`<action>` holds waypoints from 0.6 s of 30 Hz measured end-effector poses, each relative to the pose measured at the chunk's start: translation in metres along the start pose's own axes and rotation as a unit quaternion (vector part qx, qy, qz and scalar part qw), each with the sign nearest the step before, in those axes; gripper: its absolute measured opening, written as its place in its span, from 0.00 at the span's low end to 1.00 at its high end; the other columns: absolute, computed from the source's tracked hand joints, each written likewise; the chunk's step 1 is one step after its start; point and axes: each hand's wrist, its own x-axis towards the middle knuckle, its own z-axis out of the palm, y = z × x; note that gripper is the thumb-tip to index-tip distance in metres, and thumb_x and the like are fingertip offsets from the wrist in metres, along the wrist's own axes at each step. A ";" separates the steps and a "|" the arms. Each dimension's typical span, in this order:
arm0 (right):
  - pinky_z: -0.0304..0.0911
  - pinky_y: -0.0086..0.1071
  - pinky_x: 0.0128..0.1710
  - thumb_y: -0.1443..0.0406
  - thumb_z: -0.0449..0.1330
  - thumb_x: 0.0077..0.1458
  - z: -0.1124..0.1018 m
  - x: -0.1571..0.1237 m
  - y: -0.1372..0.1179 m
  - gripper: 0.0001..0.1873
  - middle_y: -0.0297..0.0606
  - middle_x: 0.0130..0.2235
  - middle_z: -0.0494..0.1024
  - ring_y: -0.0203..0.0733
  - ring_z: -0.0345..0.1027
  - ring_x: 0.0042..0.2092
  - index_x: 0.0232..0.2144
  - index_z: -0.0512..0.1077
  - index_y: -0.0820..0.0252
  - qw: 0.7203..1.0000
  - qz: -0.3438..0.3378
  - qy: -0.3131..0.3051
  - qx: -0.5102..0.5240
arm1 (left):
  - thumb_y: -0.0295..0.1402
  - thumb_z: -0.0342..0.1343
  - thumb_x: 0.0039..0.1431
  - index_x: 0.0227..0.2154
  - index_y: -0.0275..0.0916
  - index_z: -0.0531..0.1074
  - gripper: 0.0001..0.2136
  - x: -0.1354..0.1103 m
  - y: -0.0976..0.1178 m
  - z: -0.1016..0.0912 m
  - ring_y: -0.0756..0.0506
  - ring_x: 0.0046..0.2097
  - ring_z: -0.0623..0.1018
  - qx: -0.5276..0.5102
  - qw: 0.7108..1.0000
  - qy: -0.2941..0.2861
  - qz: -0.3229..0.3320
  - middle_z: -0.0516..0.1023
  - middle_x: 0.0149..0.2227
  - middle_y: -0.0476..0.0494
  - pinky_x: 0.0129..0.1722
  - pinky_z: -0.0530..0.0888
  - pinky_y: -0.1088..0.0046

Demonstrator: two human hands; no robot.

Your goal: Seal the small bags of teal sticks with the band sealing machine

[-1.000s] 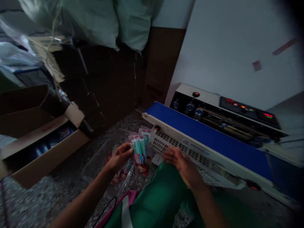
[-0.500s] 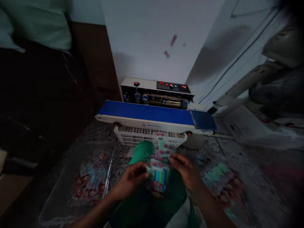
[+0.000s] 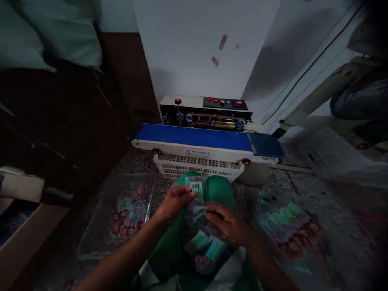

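Over my lap, my left hand (image 3: 176, 203) pinches a clear plastic packet (image 3: 196, 186) by its left edge. The packet bears pink print, a barcode and green stripes. My right hand (image 3: 226, 221) is closed at the packet's lower end, fingertips on a small light-blue piece (image 3: 198, 211); whether that piece is inside the packet I cannot tell. Below both hands, several clear packets (image 3: 209, 246) with blue, green and yellow striped contents and red-and-pink figures lie on my green-clad lap (image 3: 163, 246).
A machine (image 3: 209, 115) with lit controls and a blue conveyor belt (image 3: 194, 136) stands ahead, a white crate (image 3: 197, 167) beneath it. Left on the floor is a clear bin (image 3: 91, 242) of packets. More packets (image 3: 291, 230) lie right. A cardboard box (image 3: 33, 238) is far left, a fan (image 3: 360, 97) far right.
The view has shifted slightly. My left hand has moved up with the barcoded packet, and my right hand is lower, at its bottom end. Striped packets formerly between my hands now lie on my lap.
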 end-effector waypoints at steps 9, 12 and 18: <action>0.62 0.40 0.46 0.53 0.59 0.49 -0.014 0.039 -0.028 0.25 0.41 0.48 0.72 0.50 0.65 0.49 0.50 0.67 0.51 0.988 0.020 0.090 -0.121 | 0.32 0.66 0.41 0.25 0.35 0.74 0.09 0.014 0.038 0.005 0.53 0.25 0.72 -0.062 0.987 0.078 0.129 0.75 0.24 0.51 0.28 0.69 0.77; 0.65 0.35 0.41 0.54 0.59 0.51 -0.004 0.048 -0.042 0.25 0.37 0.44 0.75 0.46 0.69 0.45 0.51 0.65 0.51 0.997 0.041 0.060 0.014 | 0.31 0.67 0.40 0.25 0.35 0.75 0.09 0.012 0.037 0.016 0.53 0.26 0.73 -0.096 0.984 0.079 0.126 0.76 0.24 0.51 0.29 0.69 0.77; 0.62 0.29 0.29 0.53 0.57 0.52 0.008 0.056 -0.035 0.14 0.33 0.26 0.73 0.38 0.67 0.29 0.28 0.69 0.58 0.989 0.056 0.125 0.049 | 0.33 0.65 0.44 0.27 0.36 0.75 0.07 0.008 0.036 0.026 0.51 0.29 0.73 -0.047 0.989 0.042 0.137 0.76 0.26 0.49 0.32 0.68 0.76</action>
